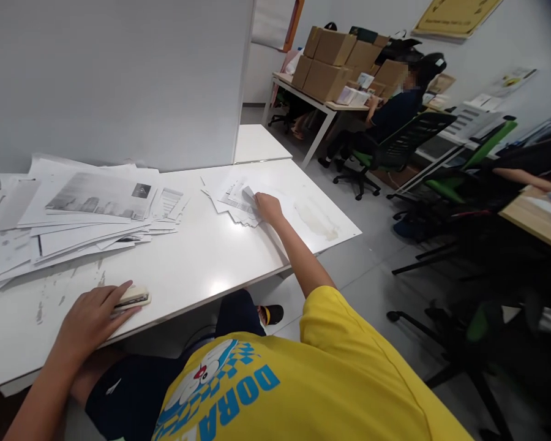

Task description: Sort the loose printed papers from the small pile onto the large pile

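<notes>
My left hand point(94, 315) is wrapped around a cream stapler point(140, 295) that lies near the front edge of the white table point(202, 263). Farther right, my right hand point(269, 208) pinches a sheet of paper point(248, 193) by its edge, over a small spread pile of printed papers point(233, 199). Its fingertips are partly hidden. A large, uneven stack of printed papers point(96, 196) sits on the left side of the table, beyond the stapler; its top sheet bears a grey city picture.
A grey partition point(119, 79) rises behind the table. Cardboard boxes point(333, 48) are stacked on another desk, where a seated person point(397, 113) works. Office chairs point(397, 144) stand to the right, and another person's arm point(528, 177) rests at a wooden desk point(544, 214).
</notes>
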`<action>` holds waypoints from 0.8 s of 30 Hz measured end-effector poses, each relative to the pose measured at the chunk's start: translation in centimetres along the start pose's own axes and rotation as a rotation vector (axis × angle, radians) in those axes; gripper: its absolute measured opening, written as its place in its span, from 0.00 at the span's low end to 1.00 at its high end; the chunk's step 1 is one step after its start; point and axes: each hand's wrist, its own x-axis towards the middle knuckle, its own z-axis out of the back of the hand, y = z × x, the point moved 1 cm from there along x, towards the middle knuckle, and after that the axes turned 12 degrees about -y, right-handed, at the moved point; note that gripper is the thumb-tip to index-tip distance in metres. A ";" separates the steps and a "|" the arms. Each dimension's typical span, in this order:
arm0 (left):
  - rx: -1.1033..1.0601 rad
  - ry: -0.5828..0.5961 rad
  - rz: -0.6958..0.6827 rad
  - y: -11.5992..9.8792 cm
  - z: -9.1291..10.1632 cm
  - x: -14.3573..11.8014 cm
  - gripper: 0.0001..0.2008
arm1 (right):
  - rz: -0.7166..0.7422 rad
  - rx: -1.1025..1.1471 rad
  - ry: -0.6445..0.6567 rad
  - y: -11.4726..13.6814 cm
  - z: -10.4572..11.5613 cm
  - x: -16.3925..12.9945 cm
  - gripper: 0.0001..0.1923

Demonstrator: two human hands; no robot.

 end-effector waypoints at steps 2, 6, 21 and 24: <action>-0.001 -0.017 0.003 -0.2 0.1 -0.1 0.26 | -0.045 0.024 -0.054 -0.4 0.2 -0.1 0.20; -0.047 -0.028 0.059 -0.4 0.3 -0.2 0.21 | -0.163 0.096 -0.161 -0.2 0.8 -0.1 0.21; -0.652 -0.187 0.382 -15.9 -1.8 7.9 0.43 | -0.848 1.719 -0.605 7.8 2.6 -6.0 0.21; -0.918 -0.277 0.726 -17.7 -5.0 11.3 0.34 | -1.056 1.841 -0.415 11.2 -0.4 -10.0 0.18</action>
